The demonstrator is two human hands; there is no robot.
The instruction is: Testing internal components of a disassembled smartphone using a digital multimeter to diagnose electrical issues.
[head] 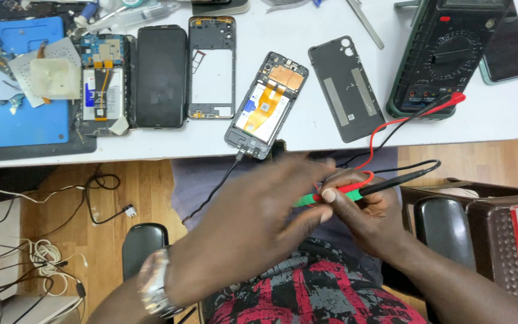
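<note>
While the person sits low at the bench edge, both hands are gathered over the lap, closest to me: the right hand point(370, 219) is clenched around two meter probes point(355, 189), one black-handled and one red, their green-collared tips pointing left, and the left hand point(253, 222), a metal watch at its wrist, lies across those tips with fingers loosely spread, blurred, so I cannot tell whether it grips them or only touches. Red and black leads point(391, 129) run from the probes up over the bench edge to the dark green multimeter point(445, 57) at the far right. Just beyond the hands, at the near edge of the white bench point(487, 114), lies an opened phone point(266, 105) with its orange flex and copper shield bared and a dark cable plugged in at its bottom end; its back cover point(346, 87) rests just beside it. Farther left sit a bare middle frame point(211, 66), a dark screen panel point(161, 75) and another stripped phone point(103, 84) on a blue mat point(22, 123). As I judge it, the stripping-down is done; the probes have not yet reached the board.
</note>
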